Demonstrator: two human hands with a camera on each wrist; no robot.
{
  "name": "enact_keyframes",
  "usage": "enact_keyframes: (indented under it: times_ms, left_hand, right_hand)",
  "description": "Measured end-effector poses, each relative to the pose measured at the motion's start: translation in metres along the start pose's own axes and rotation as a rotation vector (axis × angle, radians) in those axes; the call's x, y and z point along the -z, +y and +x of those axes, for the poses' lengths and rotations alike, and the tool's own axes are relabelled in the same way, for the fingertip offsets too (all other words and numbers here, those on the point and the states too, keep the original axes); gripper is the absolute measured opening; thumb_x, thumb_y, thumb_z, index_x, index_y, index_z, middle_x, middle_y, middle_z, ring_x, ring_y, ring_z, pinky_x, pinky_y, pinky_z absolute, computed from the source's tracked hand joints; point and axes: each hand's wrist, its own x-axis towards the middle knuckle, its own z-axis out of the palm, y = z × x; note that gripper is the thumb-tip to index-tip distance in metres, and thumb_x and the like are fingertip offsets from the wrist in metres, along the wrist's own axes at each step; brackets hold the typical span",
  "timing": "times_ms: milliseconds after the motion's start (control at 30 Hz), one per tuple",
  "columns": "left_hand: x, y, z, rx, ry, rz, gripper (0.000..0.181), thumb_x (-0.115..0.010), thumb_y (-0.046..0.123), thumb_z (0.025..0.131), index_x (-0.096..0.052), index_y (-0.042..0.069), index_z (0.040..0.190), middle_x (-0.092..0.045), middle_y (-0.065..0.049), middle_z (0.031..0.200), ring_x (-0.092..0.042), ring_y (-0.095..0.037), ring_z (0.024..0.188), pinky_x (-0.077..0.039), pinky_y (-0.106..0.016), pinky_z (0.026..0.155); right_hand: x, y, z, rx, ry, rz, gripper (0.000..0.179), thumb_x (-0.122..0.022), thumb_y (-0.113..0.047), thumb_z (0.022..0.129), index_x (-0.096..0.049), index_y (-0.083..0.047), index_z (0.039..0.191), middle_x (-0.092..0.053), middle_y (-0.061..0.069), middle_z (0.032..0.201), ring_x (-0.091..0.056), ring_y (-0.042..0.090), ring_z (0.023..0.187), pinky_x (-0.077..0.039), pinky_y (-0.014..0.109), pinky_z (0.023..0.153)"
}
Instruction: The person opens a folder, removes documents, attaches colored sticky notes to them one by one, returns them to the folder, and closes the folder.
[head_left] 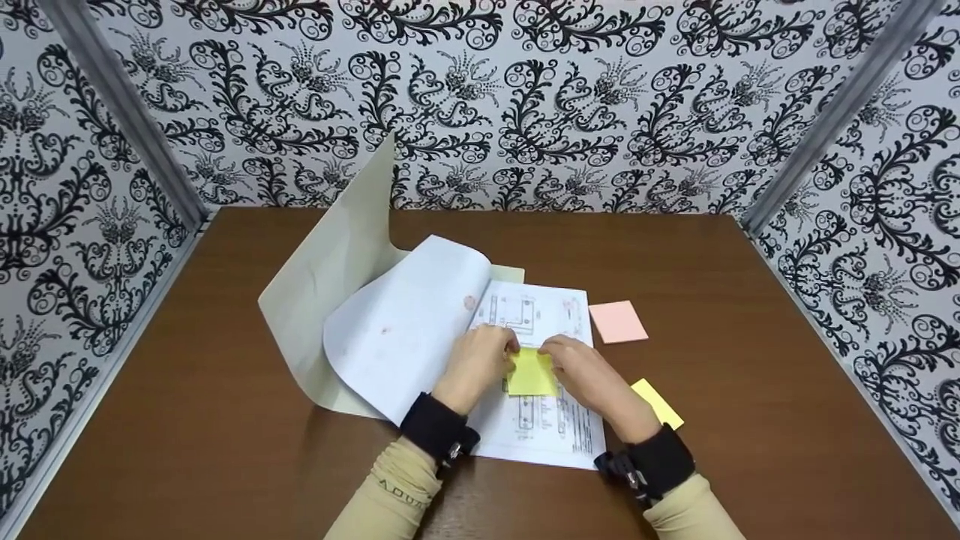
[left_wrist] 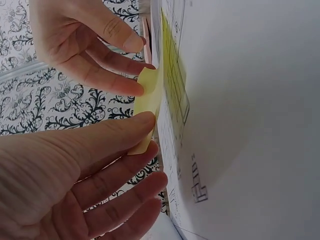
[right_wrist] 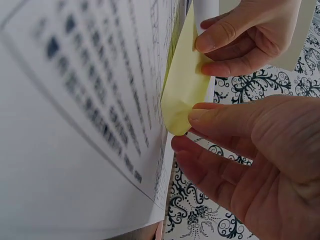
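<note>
A yellow sticky note point(head_left: 532, 373) is held between both hands, low over a printed page of technical drawings point(head_left: 495, 439). With thumb and index finger, my left hand point(head_left: 478, 361) pinches the note's left upper corner. The right hand point(head_left: 589, 375) pinches the opposite upper corner. Seen from the left wrist, the upper edge of the note point(left_wrist: 149, 100) curls up off the paper, and its yellow tint shows against the sheet. In the right wrist view, the thumb of my right hand point(right_wrist: 260, 145) lies on the note's near corner point(right_wrist: 179, 120).
A cream folder point(head_left: 337, 225) stands with its cover raised on the left, turned-over white sheets point(head_left: 405, 322) leaning against it. Right of the page lie a pink sticky pad point(head_left: 619, 322) and a yellow sticky pad point(head_left: 660, 405). Patterned walls point(head_left: 480, 97) enclose the brown table point(head_left: 750, 315).
</note>
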Motion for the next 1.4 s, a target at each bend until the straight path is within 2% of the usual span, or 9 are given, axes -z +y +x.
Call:
enact_keyframes:
  times_ms: [200, 333, 567, 800, 1000, 1167, 1400]
  left_hand:
    - [0.0007, -0.0008, -0.0019, -0.016, -0.011, 0.025, 0.023, -0.083, -0.002, 0.076, -0.08, 0.005, 0.099, -0.078, -0.009, 0.098, -0.074, -0.028, 0.092, -0.06, -0.038, 0.082]
    - [-0.0008, -0.0016, -0.0028, -0.014, -0.024, 0.024, 0.025, -0.083, -0.002, 0.076, -0.079, 0.004, 0.101, -0.078, -0.01, 0.1, -0.075, -0.029, 0.093, -0.06, -0.038, 0.083]
    - [-0.0066, -0.0022, -0.0034, -0.005, -0.052, -0.003, 0.027, -0.083, -0.002, 0.077, -0.079, 0.004, 0.103, -0.078, -0.01, 0.102, -0.074, -0.028, 0.095, -0.06, -0.035, 0.084]
    - [-0.0051, -0.0034, -0.0038, 0.004, -0.059, 0.009, 0.027, -0.083, -0.003, 0.078, -0.079, 0.004, 0.103, -0.078, -0.01, 0.103, -0.074, -0.028, 0.097, -0.059, -0.036, 0.087]
    - [-0.0025, -0.004, -0.0038, 0.004, -0.062, 0.015, 0.027, -0.083, -0.002, 0.078, -0.079, 0.004, 0.104, -0.078, -0.01, 0.103, -0.074, -0.029, 0.097, -0.059, -0.037, 0.087]
    - [-0.0043, -0.0047, -0.004, -0.015, -0.035, 0.018, 0.025, -0.081, -0.005, 0.076, -0.079, 0.003, 0.1, -0.078, -0.01, 0.1, -0.074, -0.028, 0.092, -0.059, -0.036, 0.082]
    - [-0.0041, -0.0048, -0.0052, -0.014, -0.031, -0.001, 0.026, -0.08, -0.007, 0.076, -0.079, 0.001, 0.1, -0.077, -0.012, 0.099, -0.074, -0.028, 0.091, -0.06, -0.035, 0.081]
  right_hand:
    - [-0.0002, 0.0011, -0.0044, 0.058, 0.022, -0.016, 0.032, -0.069, 0.014, 0.088, -0.067, 0.011, 0.12, -0.067, 0.019, 0.12, -0.066, 0.035, 0.109, -0.056, 0.046, 0.091]
    - [0.0007, 0.0006, -0.0051, 0.049, -0.002, -0.003, 0.032, -0.069, 0.013, 0.088, -0.067, 0.01, 0.12, -0.068, 0.019, 0.12, -0.066, 0.035, 0.11, -0.056, 0.047, 0.092]
    - [0.0019, 0.0013, -0.0049, -0.015, -0.054, 0.004, 0.032, -0.07, 0.014, 0.086, -0.07, 0.01, 0.118, -0.071, 0.021, 0.119, -0.067, 0.039, 0.114, -0.055, 0.05, 0.097]
    - [0.0028, -0.0004, -0.0024, -0.065, -0.106, 0.006, 0.034, -0.071, 0.009, 0.091, -0.068, 0.01, 0.125, -0.069, 0.024, 0.126, -0.064, 0.043, 0.122, -0.051, 0.053, 0.104]
    - [0.0025, -0.001, -0.0035, -0.051, -0.095, 0.016, 0.037, -0.071, 0.007, 0.093, -0.066, 0.011, 0.129, -0.067, 0.026, 0.13, -0.062, 0.045, 0.124, -0.049, 0.055, 0.106]
    - [0.0023, -0.0006, -0.0061, -0.037, -0.094, 0.008, 0.041, -0.072, 0.005, 0.093, -0.062, 0.014, 0.132, -0.065, 0.028, 0.134, -0.06, 0.046, 0.127, -0.048, 0.056, 0.108]
    - [0.0028, -0.0018, -0.0051, -0.014, -0.105, -0.021, 0.042, -0.073, 0.004, 0.092, -0.062, 0.014, 0.131, -0.065, 0.028, 0.132, -0.061, 0.046, 0.125, -0.048, 0.055, 0.107]
